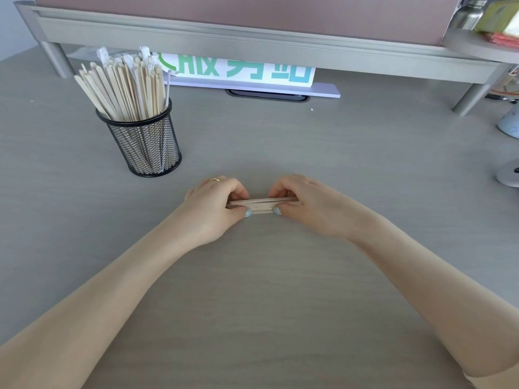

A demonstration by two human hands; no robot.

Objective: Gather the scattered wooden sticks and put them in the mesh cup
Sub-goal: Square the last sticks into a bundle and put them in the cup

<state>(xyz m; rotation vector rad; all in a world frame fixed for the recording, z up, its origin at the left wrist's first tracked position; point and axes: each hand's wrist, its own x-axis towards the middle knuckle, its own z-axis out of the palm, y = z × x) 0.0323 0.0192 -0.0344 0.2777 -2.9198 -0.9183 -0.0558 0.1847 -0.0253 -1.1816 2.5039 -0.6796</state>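
Both the left hand (217, 204) and right hand (302, 202) pinch a small bundle of wooden sticks (259, 205) mid-tabletop; best square the ends before lifting toward the mesh cup (144, 141) near the far-left corner

Desk (280, 290): I noted a matt grey laminate with a faint printed wood grain, smooth, no glare. Mesh cup (146, 144): black wire mesh, metal by the look, with a solid, slightly shiny rim and base ring. Sticks in the cup (123, 91): pale raw wood, unvarnished and dull; a few looked sheathed in clear, glossy wrap near the tips. Bundle of wooden sticks (261, 204) between the two hands: same pale matt wood, flat-faced. Shelf riser (252, 43) behind: brushed silvery metal, satin sheen, round legs. Sign (238, 71) under it: smooth white board with green and blue print. Bottle (469, 12) top right: brushed steel, I thought.
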